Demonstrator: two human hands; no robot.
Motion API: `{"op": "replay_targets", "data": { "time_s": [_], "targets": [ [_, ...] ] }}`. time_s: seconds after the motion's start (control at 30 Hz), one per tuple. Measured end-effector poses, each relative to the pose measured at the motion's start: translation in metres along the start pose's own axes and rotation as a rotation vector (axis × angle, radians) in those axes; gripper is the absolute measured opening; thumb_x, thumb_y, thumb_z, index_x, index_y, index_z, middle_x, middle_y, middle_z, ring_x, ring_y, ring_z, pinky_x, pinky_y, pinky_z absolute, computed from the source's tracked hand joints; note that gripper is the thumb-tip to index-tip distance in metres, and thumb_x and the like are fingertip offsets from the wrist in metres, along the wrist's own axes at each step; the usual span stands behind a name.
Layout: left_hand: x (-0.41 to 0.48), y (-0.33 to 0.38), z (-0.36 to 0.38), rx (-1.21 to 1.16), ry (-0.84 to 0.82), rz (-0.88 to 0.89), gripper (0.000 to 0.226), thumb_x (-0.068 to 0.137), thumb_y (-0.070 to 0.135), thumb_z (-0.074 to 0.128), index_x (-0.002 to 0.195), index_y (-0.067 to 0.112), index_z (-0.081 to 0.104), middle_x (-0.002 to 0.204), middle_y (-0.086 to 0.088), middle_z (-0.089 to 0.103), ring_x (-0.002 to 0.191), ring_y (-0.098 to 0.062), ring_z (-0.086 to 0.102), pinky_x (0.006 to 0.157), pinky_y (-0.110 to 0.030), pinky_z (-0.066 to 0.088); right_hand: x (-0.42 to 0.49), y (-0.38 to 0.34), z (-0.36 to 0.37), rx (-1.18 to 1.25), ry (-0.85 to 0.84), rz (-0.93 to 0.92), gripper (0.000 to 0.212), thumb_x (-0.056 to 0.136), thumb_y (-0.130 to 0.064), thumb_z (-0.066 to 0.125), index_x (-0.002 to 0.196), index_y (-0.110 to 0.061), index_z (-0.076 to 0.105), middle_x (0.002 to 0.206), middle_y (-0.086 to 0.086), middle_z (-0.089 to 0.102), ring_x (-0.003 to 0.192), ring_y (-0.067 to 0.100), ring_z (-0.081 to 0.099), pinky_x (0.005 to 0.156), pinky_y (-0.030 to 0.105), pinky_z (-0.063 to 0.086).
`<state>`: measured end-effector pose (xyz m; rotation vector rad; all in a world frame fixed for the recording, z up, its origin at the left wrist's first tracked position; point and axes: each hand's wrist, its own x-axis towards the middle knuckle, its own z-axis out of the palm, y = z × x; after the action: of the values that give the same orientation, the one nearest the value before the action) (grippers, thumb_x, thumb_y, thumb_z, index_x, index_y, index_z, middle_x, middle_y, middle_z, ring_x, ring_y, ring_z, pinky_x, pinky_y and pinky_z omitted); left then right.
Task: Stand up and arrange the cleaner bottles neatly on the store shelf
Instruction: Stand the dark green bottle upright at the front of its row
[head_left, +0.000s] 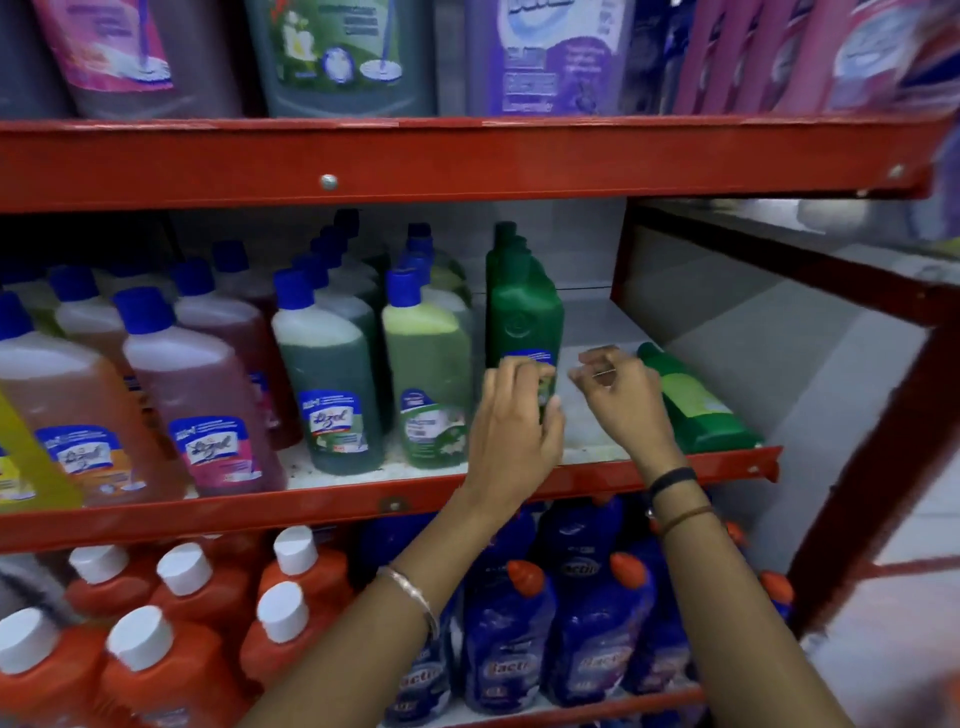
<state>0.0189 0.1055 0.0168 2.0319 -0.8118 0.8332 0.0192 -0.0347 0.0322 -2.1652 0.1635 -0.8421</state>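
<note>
**Hands at the green bottles on the middle shelf**

Left hand (511, 415) is up at the upright dark green bottle (522, 317), fingers curled against its lower label, and whether they truly clamp it or just rest on it is hard to call from this angle. Right hand (623, 400) hovers just to the right of that bottle, fingers loosely bent and apart, holding nothing, above the bare patch of the middle shelf (597, 441). Just beyond that right hand lies a second green bottle (691, 400), flat on its side with a pale green label facing up, its cap pointing toward the back of the shelf. More dark green caps line up directly behind the upright bottle.

Left of the upright bottle stand rows of blue-capped cleaner bottles (332, 384), all upright: green liquid nearest, then pink, then orange toward the far left. Below the upright bottle, under the red shelf edge (363, 506), sit dark blue bottles with orange caps (511, 639), and further left orange bottles with white caps (176, 613). Above it, on the top shelf, big jugs (337, 57) are blurred. A thin bangle (415, 597) sits on the left forearm; dark bands (672, 480) wrap the right wrist.
</note>
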Motion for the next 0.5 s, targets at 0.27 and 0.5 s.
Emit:
{"op": "replay_targets", "data": {
  "time_s": [0.27, 0.5],
  "targets": [
    [0.036, 0.046, 0.132, -0.304, -0.442, -0.429, 0.022, 0.086, 0.014, 0.054, 0.102, -0.001, 0.051, 0.107, -0.023, 0.062, 0.099, -0.035, 0.059, 0.082, -0.034, 0.047, 0.033, 0.089, -0.087, -0.447, -0.072, 0.369, 0.041, 0.087, -0.028, 0.054, 0.107, 0.009, 0.057, 0.113, 0.033, 0.059, 0.104, 0.045, 0.056, 0.087, 0.041, 0.045],
    [0.056, 0.066, 0.173, -0.408, -0.472, -0.806, 0.048, 0.089, 0.026, 0.055, 0.122, 0.001, 0.032, 0.128, -0.022, 0.051, 0.113, -0.034, 0.053, 0.083, -0.03, 0.045, 0.042, 0.11, -0.104, -0.04, -0.301, 0.602, 0.038, 0.082, -0.035, 0.065, 0.1, -0.003, 0.056, 0.092, 0.007, 0.06, 0.076, 0.019, 0.055, 0.053, 0.018, 0.043]
  ]
}}
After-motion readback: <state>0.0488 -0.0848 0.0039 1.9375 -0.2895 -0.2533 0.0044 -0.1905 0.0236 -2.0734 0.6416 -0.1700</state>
